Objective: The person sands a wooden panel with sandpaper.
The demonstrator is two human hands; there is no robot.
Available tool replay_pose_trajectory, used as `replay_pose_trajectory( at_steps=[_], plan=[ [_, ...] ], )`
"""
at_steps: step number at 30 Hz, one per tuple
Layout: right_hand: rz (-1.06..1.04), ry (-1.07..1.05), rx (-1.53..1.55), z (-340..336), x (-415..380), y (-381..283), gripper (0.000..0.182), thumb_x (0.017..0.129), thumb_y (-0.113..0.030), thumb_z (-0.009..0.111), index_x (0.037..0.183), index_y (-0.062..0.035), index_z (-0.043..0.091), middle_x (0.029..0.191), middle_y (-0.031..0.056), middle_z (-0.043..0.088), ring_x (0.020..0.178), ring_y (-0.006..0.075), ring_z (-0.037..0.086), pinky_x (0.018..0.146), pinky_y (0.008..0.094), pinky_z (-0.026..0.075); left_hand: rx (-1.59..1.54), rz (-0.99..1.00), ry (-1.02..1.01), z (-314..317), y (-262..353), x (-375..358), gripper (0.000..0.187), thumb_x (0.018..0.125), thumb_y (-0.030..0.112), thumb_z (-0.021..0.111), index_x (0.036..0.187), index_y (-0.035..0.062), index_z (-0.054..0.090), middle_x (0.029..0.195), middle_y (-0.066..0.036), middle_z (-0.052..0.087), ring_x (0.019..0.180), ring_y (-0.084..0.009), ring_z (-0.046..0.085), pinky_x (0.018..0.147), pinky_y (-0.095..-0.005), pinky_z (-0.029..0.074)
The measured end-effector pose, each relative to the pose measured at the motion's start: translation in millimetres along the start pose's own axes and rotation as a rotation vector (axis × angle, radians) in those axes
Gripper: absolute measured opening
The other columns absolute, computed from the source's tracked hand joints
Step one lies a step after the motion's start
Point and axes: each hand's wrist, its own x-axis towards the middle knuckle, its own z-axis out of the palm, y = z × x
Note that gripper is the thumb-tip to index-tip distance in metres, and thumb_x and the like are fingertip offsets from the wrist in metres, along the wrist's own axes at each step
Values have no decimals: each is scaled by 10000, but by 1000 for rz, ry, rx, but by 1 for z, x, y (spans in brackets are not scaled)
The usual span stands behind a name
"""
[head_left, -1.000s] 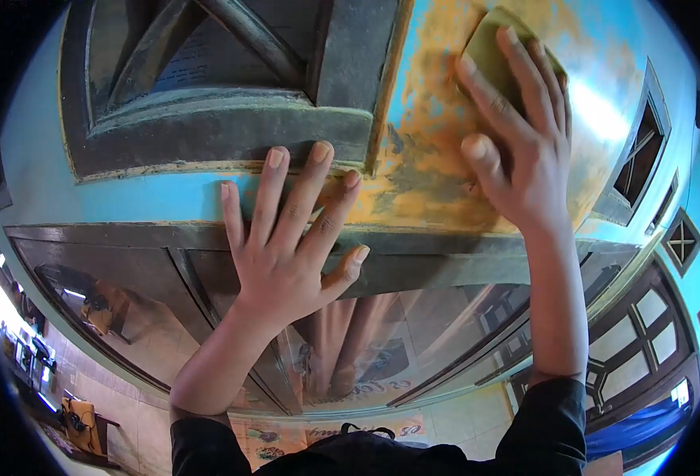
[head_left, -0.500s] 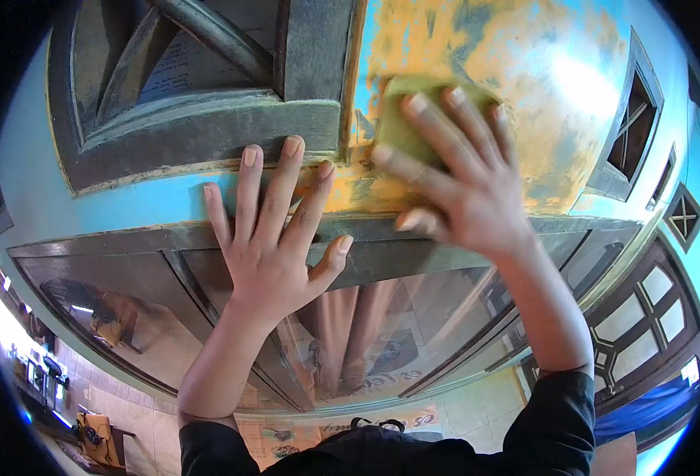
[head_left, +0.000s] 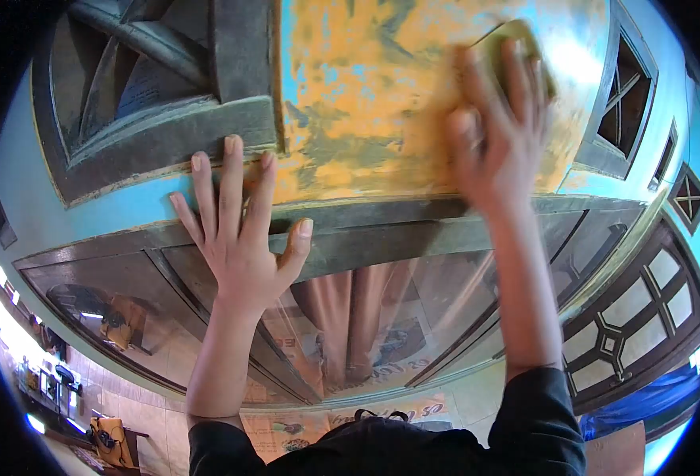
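Note:
My left hand (head_left: 243,246) lies with its fingers spread on the dark wooden frame and the blue wall strip (head_left: 136,200) beneath the vent. My right hand (head_left: 504,147), blurred by motion, presses a greenish-yellow sheet (head_left: 537,67) against the wall, its fingers over the sheet. The wall panel (head_left: 350,103) around it is patchy orange, with bits of blue and dark smears. How the right thumb meets the sheet is blurred.
A wooden vent frame (head_left: 167,127) stands at upper left and a smaller one (head_left: 624,99) at upper right. Below run glass panes (head_left: 389,317) in dark frames. A paned door (head_left: 627,325) is at right, a brown bag (head_left: 112,441) at lower left.
My right hand has slid the sheet up and to the right across the panel. The view has shifted slightly, and my left hand appears further left, still spread.

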Motion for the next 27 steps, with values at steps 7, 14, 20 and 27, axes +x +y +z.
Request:
replay_pose_trajectory(
  at_steps=[7,14,20,27],
  plan=[
    [197,-223,139,-38,-72,26,510,940,-530,574,1408,-326,601,1611,139,351,1491,433,275,1201,635,144,-64,-40,-6,4,11,-8,688,950,490,539,1514,103,465,1643,-211,260,1529,-483,111,1190,-647,4],
    [-50,-432,143,-41,-110,7,587,938,-645,510,1425,-326,582,1599,159,365,1500,427,255,1222,595,90,-128,-58,-41,14,58,-3,773,946,522,539,1530,36,402,1652,-257,180,1524,-518,29,1167,-680,-30],
    [265,-226,189,-43,-99,45,603,937,-651,510,1432,-315,580,1611,161,347,1509,424,240,1219,588,92,-64,-63,-42,26,84,7,819,951,567,507,1544,22,362,1654,-267,155,1522,-522,15,1146,-704,-59],
    [333,-211,129,-45,-106,83,558,977,-654,430,1412,-346,594,1623,131,332,1521,397,219,1221,601,51,139,73,-74,20,103,54,806,964,572,485,1559,45,348,1657,-235,187,1528,-496,67,1158,-692,-36]
  ],
)
